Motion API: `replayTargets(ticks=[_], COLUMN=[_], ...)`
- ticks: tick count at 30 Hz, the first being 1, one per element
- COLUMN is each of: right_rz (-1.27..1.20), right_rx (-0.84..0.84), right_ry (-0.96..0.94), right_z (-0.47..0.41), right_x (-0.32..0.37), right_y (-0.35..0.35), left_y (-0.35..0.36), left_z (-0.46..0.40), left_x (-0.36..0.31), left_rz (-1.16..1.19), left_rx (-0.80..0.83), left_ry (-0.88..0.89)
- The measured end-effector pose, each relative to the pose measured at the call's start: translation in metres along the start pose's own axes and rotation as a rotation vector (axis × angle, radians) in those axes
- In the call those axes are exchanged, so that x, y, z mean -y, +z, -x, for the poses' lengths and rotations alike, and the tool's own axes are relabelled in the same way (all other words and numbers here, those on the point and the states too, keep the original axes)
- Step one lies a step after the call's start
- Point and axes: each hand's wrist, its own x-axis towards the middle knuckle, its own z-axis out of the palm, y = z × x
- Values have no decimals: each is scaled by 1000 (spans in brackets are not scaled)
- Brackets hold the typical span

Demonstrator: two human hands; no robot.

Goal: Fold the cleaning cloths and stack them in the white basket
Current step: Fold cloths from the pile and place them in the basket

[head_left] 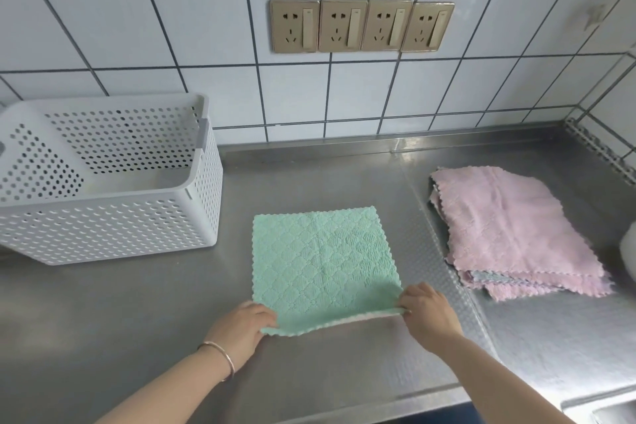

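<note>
Green cloth (323, 258) lies flat on steel counter (137, 303); my left hand (241, 327) and right hand (428, 310) pinch its near corners.

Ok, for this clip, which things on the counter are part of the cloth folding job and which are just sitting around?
Part of the job:
- mint green quilted cloth, near corners pinched by left hand and right hand
- pile of pink fluffy cloths
- white perforated plastic basket, no cloths in it

Just there:
- four beige wall sockets
- white object at the right edge, mostly cut off
</note>
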Motion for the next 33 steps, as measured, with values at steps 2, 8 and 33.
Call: replayTargets(ticks=[2, 8, 33], right_rz=[9, 29, -761], right_rx=[92, 477, 75], right_ry=[-22, -4, 475], right_z=[7, 20, -97], right_x=[-5, -1, 25], right_y=[-4, -18, -17], left_y=[-9, -19, -14], left_z=[4, 9, -74], left_x=[-4, -6, 19], left_rz=[8, -45, 599], left_rx=[95, 569, -215], left_ry=[-2, -19, -1052])
